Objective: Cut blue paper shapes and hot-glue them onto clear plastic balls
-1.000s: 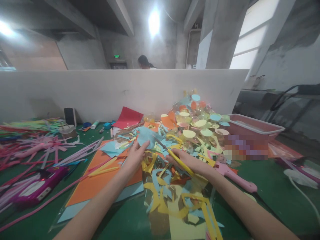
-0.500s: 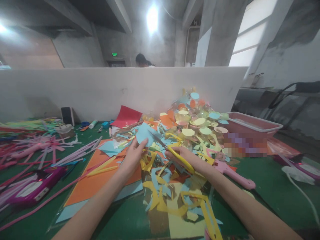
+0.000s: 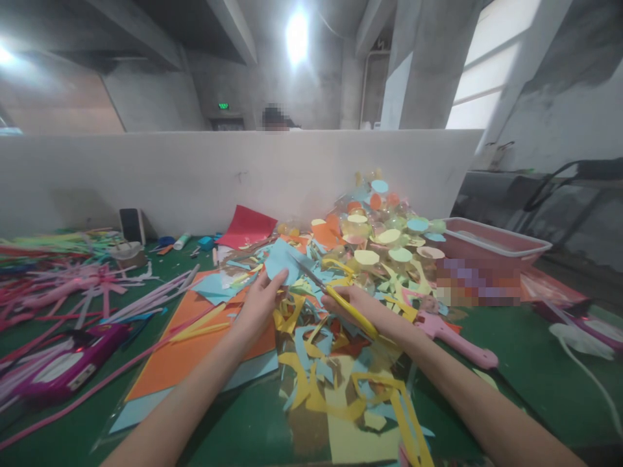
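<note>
My left hand (image 3: 264, 299) pinches a piece of light blue paper (image 3: 280, 259) between thumb and fingers, above a heap of paper scraps. My right hand (image 3: 348, 303) is wrapped round the yellow handles of a pair of scissors (image 3: 351, 311). The metal blades point up and left and meet the right side of the blue paper; whether they have cut into it I cannot make out. Yellow and blue offcuts (image 3: 311, 383) lie below both hands. Beneath my left forearm is a stack of orange and blue sheets (image 3: 165, 366).
A pink glue gun (image 3: 457, 340) lies right of my right forearm. Clear balls topped with paper discs (image 3: 389, 237) pile up behind, beside a pink bin (image 3: 491, 243). Pipe cleaners (image 3: 87, 285) and a purple device (image 3: 73, 360) lie left. A white partition (image 3: 170, 175) stands behind; a person's head shows beyond.
</note>
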`<action>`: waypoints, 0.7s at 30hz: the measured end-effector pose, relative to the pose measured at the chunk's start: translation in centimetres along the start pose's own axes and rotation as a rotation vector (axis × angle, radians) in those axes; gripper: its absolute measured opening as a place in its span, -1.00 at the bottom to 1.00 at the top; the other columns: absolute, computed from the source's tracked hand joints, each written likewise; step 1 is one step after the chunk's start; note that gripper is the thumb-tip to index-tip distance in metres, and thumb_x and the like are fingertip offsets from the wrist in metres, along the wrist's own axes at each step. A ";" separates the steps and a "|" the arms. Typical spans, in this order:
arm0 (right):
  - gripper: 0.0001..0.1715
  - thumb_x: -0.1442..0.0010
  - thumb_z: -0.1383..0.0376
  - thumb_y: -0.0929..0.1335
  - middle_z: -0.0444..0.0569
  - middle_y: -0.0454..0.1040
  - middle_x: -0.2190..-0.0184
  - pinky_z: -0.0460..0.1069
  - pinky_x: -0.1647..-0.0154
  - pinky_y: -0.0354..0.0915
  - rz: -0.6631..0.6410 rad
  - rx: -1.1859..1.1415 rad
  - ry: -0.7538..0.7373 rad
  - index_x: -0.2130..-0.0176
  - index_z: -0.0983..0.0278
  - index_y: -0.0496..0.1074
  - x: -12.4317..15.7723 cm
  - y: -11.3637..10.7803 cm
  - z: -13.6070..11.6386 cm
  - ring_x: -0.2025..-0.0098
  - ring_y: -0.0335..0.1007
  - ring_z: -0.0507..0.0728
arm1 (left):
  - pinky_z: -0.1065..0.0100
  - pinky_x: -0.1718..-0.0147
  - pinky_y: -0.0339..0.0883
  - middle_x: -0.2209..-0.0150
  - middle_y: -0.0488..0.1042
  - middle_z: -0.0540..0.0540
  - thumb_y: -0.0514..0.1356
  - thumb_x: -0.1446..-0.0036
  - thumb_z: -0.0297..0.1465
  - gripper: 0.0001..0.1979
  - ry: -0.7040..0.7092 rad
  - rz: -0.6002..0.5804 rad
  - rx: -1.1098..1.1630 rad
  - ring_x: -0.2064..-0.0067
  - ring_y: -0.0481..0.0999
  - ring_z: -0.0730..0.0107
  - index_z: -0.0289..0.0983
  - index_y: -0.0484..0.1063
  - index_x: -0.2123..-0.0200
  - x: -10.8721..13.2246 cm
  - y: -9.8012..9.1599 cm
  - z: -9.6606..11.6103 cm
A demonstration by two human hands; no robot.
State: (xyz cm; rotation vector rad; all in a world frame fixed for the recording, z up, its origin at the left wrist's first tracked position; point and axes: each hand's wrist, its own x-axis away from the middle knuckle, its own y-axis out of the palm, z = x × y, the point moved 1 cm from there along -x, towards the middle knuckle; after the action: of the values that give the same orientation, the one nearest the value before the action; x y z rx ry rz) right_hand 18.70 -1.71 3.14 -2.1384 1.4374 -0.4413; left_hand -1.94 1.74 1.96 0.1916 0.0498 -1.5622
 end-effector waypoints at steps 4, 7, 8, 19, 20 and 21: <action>-0.45 -0.16 -0.20 0.26 -0.16 0.24 0.46 -0.04 0.38 0.12 -0.032 0.036 -0.035 0.35 0.23 0.21 0.4 0.0 -0.5 0.41 0.13 0.06 | 0.36 0.36 0.29 0.48 0.43 -0.01 0.33 0.09 -0.06 -0.61 0.050 0.022 -0.116 0.40 0.42 0.34 -0.27 0.43 0.38 -0.4 -0.6 -0.6; -0.45 -0.19 -0.20 0.23 -0.16 0.24 0.46 -0.03 0.35 0.14 -0.019 0.052 -0.050 0.39 0.22 0.19 0.2 0.2 -0.6 0.40 0.14 0.07 | 0.35 0.34 0.30 0.51 0.40 0.02 0.32 0.08 -0.08 -0.64 0.090 0.006 -0.172 0.42 0.41 0.36 -0.26 0.44 0.40 -0.6 -0.9 -1.0; -0.44 -0.18 -0.20 0.23 -0.17 0.21 0.48 -0.03 0.38 0.13 -0.014 0.046 -0.042 0.41 0.23 0.17 0.2 0.2 -0.5 0.43 0.11 0.05 | 0.35 0.34 0.30 0.52 0.39 0.02 0.32 0.07 -0.09 -0.65 0.099 -0.001 -0.189 0.43 0.40 0.36 -0.25 0.44 0.40 -0.7 -0.9 -1.1; -0.30 -0.08 -0.25 0.29 -0.24 -0.07 0.66 -0.07 0.58 -0.15 0.094 -0.017 0.088 0.58 0.23 -0.01 0.0 0.2 -0.4 0.60 -0.15 -0.04 | 0.39 0.38 0.26 0.45 0.38 0.01 0.28 0.03 -0.02 -0.60 0.048 0.004 -0.154 0.40 0.39 0.38 -0.26 0.41 0.37 -0.3 -0.4 -0.8; -0.30 -0.09 -0.25 0.27 -0.24 -0.06 0.68 -0.07 0.59 -0.14 0.098 -0.029 0.100 0.59 0.23 0.00 0.0 0.2 -0.5 0.61 -0.14 -0.04 | 0.40 0.37 0.26 0.43 0.40 -0.01 0.27 0.02 -0.03 -0.60 0.059 -0.007 -0.159 0.38 0.39 0.38 -0.27 0.42 0.35 -0.4 -0.4 -0.8; -0.30 -0.10 -0.26 0.26 -0.24 -0.05 0.69 -0.07 0.59 -0.13 0.088 -0.036 0.109 0.60 0.23 0.01 0.1 0.2 -0.5 0.62 -0.13 -0.04 | 0.40 0.38 0.26 0.41 0.41 -0.02 0.27 0.00 -0.04 -0.61 0.074 -0.019 -0.163 0.37 0.39 0.38 -0.27 0.43 0.33 -0.4 -0.4 -0.9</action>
State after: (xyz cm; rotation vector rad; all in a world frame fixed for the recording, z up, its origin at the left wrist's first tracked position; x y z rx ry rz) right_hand 18.29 -1.94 3.47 -2.0982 1.6039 -0.5087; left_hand -2.27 2.25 1.13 0.1205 0.2374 -1.5618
